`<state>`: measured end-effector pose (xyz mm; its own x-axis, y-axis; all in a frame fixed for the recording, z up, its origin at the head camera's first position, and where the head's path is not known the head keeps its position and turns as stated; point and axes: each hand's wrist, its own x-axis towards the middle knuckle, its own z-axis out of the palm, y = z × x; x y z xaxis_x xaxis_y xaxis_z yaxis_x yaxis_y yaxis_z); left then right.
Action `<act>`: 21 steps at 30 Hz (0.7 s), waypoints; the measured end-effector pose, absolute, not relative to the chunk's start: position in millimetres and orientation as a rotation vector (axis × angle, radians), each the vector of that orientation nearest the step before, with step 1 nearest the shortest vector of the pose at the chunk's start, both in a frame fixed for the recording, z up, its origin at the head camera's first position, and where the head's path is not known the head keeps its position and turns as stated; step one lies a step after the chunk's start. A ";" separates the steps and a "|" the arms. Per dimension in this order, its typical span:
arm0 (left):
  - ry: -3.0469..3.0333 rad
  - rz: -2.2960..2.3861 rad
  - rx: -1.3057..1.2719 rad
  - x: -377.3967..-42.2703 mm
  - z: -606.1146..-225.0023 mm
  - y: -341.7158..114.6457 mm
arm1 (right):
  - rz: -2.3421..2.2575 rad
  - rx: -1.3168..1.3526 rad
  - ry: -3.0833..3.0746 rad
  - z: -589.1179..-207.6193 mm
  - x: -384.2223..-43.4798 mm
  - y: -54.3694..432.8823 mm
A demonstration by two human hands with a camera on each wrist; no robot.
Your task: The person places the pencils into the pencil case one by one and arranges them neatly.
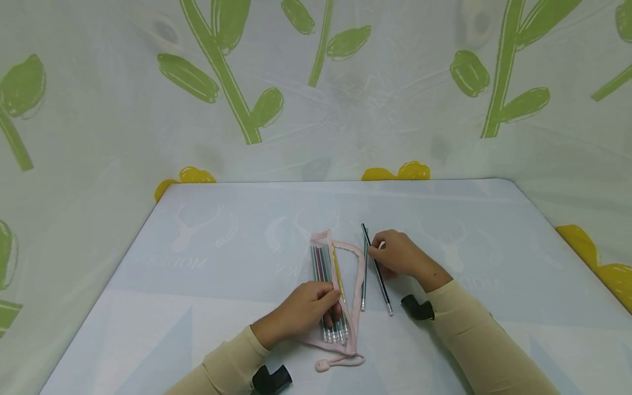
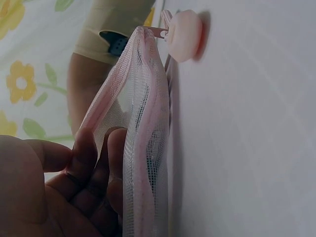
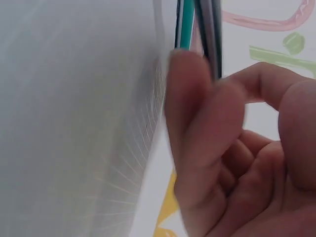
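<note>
A pink-edged mesh zip pouch [image 1: 351, 329] lies on the table with its mouth spread. Inside it are several pencils [image 1: 322, 266] in dark and teal colours, plus a yellow one [image 1: 338, 269]. My left hand [image 1: 308, 302] pinches the pouch's edge between thumb and fingers; the left wrist view shows the mesh pouch [image 2: 145, 123] held up there. To the right of the pouch, my right hand [image 1: 397, 253] pinches a black pencil [image 1: 381, 281], tilted, silver end toward me. Beside it a teal pencil [image 1: 364, 285] lies by the pouch's edge; whether fingers touch it I cannot tell.
A round pink zip pull [image 1: 323, 365] hangs off the pouch's near end onto the pale patterned table [image 1: 222, 318]. Behind the table's far edge hangs a white sheet [image 1: 395, 109] with green plant prints. Each wrist carries a black camera [image 1: 417, 307].
</note>
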<state>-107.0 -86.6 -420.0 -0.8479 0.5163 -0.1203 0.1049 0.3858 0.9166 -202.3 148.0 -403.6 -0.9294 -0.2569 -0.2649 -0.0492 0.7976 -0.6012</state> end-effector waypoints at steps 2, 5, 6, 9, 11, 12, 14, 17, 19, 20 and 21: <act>2.257 1.464 0.537 -107.0 -420.1 -86.7 | -0.917 -0.244 2.645 -404.0 -203.0 147.8; 2.251 1.475 0.532 -106.9 -420.0 -86.6 | -0.981 -0.269 2.635 -404.3 -203.7 147.9; 2.249 1.477 0.528 -106.9 -420.1 -86.5 | -1.001 -0.280 2.633 -404.1 -203.8 147.9; 2.250 1.477 0.523 -106.9 -420.2 -86.3 | -1.062 -0.308 2.618 -403.7 -204.4 147.6; 2.250 1.480 0.525 -106.9 -420.8 -86.3 | -1.104 -0.313 2.602 -403.1 -204.4 147.2; 2.249 1.482 0.526 -107.0 -421.1 -86.5 | -1.128 -0.309 2.590 -402.9 -204.5 146.8; 2.254 1.479 0.529 -107.0 -421.4 -86.5 | -1.178 -0.300 2.560 -402.2 -204.4 145.7; 2.260 1.473 0.531 -107.2 -421.9 -86.6 | -1.248 -0.283 2.516 -401.4 -203.8 143.8; 2.266 1.463 0.531 -107.3 -421.7 -86.4 | -1.295 -0.278 2.487 -400.7 -203.2 142.3; 2.267 1.460 0.531 -107.4 -421.9 -86.5 | -1.314 -0.276 2.476 -400.4 -202.8 141.4; 2.267 1.458 0.533 -107.5 -422.2 -86.5 | -1.337 -0.270 2.464 -400.0 -202.4 140.7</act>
<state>-107.5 -86.5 -422.2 -0.8510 0.5116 -0.1190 0.1039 0.3860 0.9166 -202.4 140.7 -400.0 -0.9296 -0.3151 -0.1911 -0.0116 0.5434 -0.8394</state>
